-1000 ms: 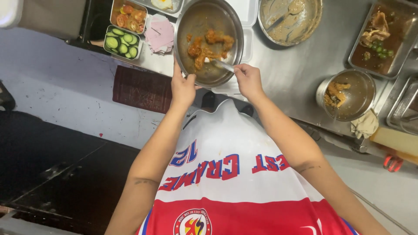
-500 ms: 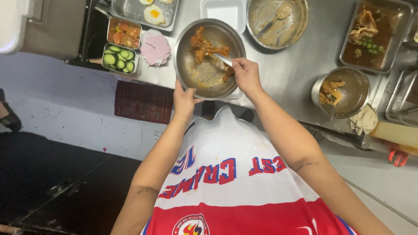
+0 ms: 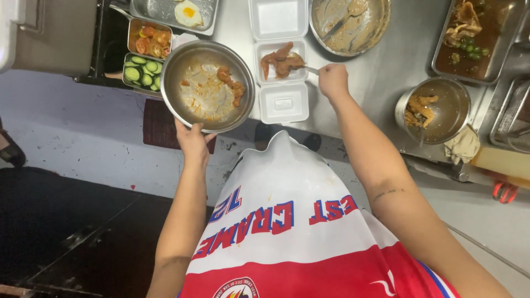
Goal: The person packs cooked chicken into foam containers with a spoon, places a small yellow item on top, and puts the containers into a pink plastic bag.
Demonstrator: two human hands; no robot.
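Fingers of the left hand point(image 3: 193, 142) clamp the near rim of the bowl point(image 3: 208, 85), held off the bench point(image 3: 386, 72) edge with a few saucy pieces left inside. Right hand point(image 3: 333, 80) pinches a utensil point(image 3: 311, 69), its tip at the meat point(image 3: 282, 60) in the white box point(image 3: 277, 19). Serving looks partway; remaining pieces need scooping across.

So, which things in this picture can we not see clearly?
- Head view: the utensil in the right hand; the fist hides all but its thin metal end.
- The left hand; its fingers go under the metal bowl.
- The tray of brown stew, cut off by the top edge.
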